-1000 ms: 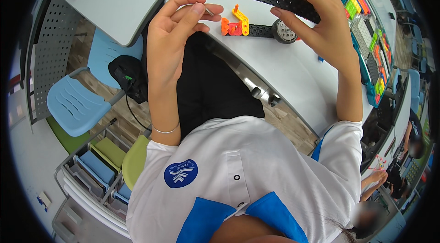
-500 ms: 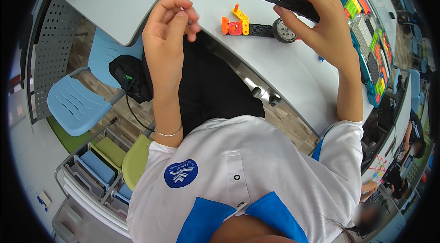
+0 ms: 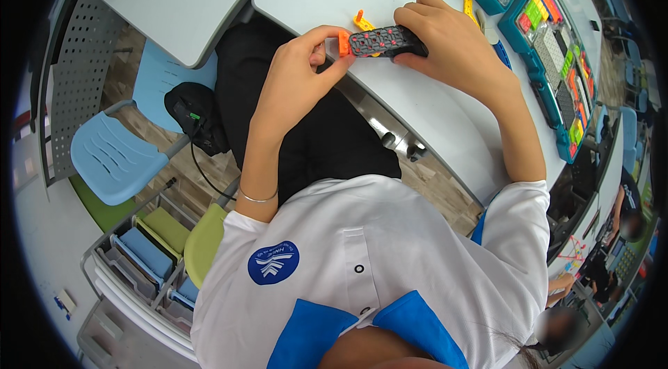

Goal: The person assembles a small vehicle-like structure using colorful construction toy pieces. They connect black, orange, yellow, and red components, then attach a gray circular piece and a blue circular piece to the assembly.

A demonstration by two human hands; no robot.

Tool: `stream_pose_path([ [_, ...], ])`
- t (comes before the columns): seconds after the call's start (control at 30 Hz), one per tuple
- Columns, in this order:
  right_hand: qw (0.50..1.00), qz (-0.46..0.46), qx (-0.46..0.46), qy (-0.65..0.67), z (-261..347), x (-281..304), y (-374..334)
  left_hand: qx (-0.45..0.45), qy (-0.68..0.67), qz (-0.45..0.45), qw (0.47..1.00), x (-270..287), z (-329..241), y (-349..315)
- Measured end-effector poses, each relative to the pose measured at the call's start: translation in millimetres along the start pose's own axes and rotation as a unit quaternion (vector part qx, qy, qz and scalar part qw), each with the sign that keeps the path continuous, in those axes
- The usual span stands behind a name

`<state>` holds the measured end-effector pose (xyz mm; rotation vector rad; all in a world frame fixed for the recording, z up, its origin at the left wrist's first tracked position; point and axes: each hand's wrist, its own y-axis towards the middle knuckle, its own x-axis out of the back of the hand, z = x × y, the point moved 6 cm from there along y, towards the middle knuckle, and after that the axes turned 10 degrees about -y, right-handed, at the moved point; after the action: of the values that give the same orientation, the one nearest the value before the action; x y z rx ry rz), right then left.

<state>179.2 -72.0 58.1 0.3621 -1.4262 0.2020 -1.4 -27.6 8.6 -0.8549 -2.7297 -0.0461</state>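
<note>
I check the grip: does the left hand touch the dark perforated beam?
Touching. The head view shows the left hand with fingertips pinching the orange-tipped end of the dark perforated beam.

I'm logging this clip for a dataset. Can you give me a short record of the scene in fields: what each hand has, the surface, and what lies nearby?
left hand: pinches an orange piece at the end of the beam
right hand: grips the black perforated beam from its other end
surface: grey table, beam held low over its edge
nearby: yellow piece behind the beam; teal parts tray to the right
below: blue chair on the left
</note>
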Motion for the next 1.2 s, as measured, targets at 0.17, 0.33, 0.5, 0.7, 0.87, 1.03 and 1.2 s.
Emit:
stream_pose_path([
  [0.17,0.995,0.074,-0.056,0.043,-9,7,3,0.009,-0.043,-0.001,0.999,2,1,1],
  [0.33,0.987,0.062,-0.034,0.147,-28,7,5,0.041,-0.179,-0.006,0.983,3,-8,9],
  [0.5,0.987,0.005,-0.017,0.162,-38,11,6,0.083,-0.238,-0.017,0.968,-2,1,15],
  [0.7,0.982,-0.005,-0.017,0.189,-33,23,8,0.101,-0.289,-0.005,0.952,-6,7,16],
  [0.87,0.974,0.056,-0.1,0.195,-36,24,7,0.063,-0.286,-0.001,0.956,-7,1,16],
  [1.03,0.988,0.018,-0.009,0.153,-19,49,13,0.043,-0.277,-0.005,0.96,-7,3,17],
  [1.2,0.981,-0.032,0.006,0.19,-27,43,11,0.003,-0.235,-0.004,0.972,-7,5,17],
])
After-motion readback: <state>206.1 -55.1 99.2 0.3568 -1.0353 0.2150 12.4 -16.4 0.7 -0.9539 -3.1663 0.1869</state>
